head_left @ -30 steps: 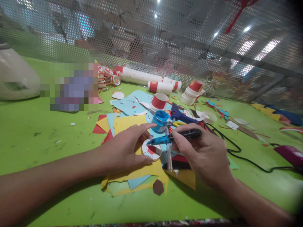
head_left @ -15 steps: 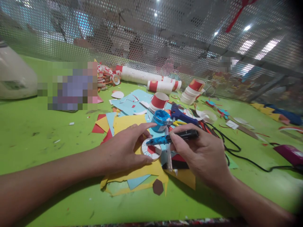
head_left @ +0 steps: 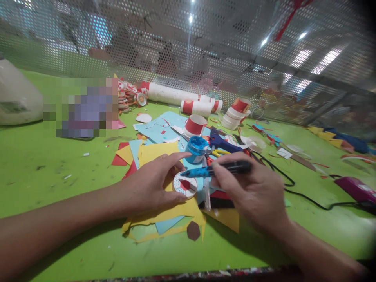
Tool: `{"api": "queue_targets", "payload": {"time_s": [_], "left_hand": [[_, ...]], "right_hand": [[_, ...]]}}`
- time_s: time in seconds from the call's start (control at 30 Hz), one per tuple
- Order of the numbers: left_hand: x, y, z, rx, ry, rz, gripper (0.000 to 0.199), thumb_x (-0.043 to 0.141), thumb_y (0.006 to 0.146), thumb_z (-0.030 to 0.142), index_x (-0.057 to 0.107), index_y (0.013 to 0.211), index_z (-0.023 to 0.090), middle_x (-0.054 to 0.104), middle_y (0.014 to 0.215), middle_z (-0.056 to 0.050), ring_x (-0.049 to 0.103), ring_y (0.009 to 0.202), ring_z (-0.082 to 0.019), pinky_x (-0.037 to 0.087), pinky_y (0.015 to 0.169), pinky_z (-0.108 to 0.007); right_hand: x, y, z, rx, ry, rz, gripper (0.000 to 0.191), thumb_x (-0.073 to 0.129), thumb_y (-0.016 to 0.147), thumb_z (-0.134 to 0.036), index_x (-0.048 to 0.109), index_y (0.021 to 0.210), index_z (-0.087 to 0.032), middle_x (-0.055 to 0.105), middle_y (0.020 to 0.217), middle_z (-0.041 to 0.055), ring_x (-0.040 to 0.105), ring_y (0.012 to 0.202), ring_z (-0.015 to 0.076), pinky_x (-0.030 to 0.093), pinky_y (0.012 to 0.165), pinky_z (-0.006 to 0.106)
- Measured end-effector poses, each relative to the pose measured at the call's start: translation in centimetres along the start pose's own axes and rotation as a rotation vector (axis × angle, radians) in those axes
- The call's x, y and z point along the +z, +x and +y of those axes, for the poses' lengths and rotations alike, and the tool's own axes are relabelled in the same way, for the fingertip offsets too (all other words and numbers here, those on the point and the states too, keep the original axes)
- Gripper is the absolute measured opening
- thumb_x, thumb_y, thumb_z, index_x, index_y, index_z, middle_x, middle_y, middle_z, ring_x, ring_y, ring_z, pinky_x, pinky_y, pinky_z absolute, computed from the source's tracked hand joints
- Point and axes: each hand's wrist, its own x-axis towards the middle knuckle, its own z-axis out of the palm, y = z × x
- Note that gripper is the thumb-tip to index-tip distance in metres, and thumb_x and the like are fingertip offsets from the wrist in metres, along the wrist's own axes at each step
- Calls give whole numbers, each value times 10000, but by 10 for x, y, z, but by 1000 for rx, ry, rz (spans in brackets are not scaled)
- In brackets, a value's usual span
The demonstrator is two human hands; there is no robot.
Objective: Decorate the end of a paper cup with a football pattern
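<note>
A small round white disc (head_left: 192, 189) with a red centre, dark lines and blue dots lies over yellow paper (head_left: 160, 154). My left hand (head_left: 154, 182) grips the disc's left edge between thumb and fingers. In my right hand (head_left: 254, 192) is a black marker pen (head_left: 232, 167), its front part smeared with blue paint. The tip points left, at the disc's upper edge; whether it touches cannot be made out. Just behind the disc is an open jar of blue paint (head_left: 196, 158). A brown paper hexagon (head_left: 193, 231) lies in front.
Behind the jar stands a red-and-white paper cup (head_left: 195, 124), with a blue glue gun (head_left: 221, 141) to its right. Stacked cups (head_left: 173, 93) lie along the mesh screen (head_left: 164, 47). A black cable (head_left: 311, 201) runs to a purple device (head_left: 355, 190) at right.
The marker's tip has lifted slightly and my right hand has shifted a little to the right. My left hand keeps its hold on the disc. The whole view has drifted slightly.
</note>
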Motion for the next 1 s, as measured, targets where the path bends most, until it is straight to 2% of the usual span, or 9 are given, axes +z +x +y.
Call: {"api": "queue_targets", "payload": {"time_s": [0.13, 0.37, 0.63, 0.77, 1.0], "left_hand": [[0, 0, 0, -10, 42, -40, 749, 717, 715, 336, 368, 1377, 301, 611, 1006, -28, 579, 920, -210, 476, 829, -361], [-1, 0, -1, -19, 67, -57, 744, 707, 725, 346, 349, 1376, 304, 602, 1032, -28, 577, 918, -204, 468, 831, -355], [0, -1, 0, -8, 47, -53, 740, 703, 732, 329, 345, 1379, 306, 612, 1069, -31, 577, 976, -221, 452, 880, -373], [0, 0, -1, -14, 21, -38, 762, 718, 711, 309, 354, 1381, 308, 608, 1091, -31, 570, 1011, -226, 443, 902, -373], [-1, 0, -1, -11, 32, -48, 752, 722, 710, 316, 363, 1370, 316, 614, 1051, -17, 579, 954, -212, 459, 859, -353]], "right_hand": [[-3, 2, 2, 46, -50, 99, 44, 619, 821, -209, 623, 778, -214, 674, 659, -23, 633, 538, 119, 522, 518, 229], [-1, 5, 2, 85, 1, 24, 88, 596, 822, -181, 611, 738, -203, 660, 619, -31, 625, 486, 103, 510, 473, 202], [4, 3, 4, 91, 92, -46, 58, 608, 813, -168, 615, 764, -198, 687, 679, -29, 655, 513, 103, 541, 486, 193], [3, 2, 4, 94, 88, -54, 52, 609, 813, -168, 618, 773, -201, 693, 693, -25, 661, 528, 109, 548, 490, 197], [3, 3, 5, 102, 97, -58, 46, 609, 816, -180, 620, 775, -199, 692, 685, -19, 658, 528, 112, 553, 498, 203]]}}
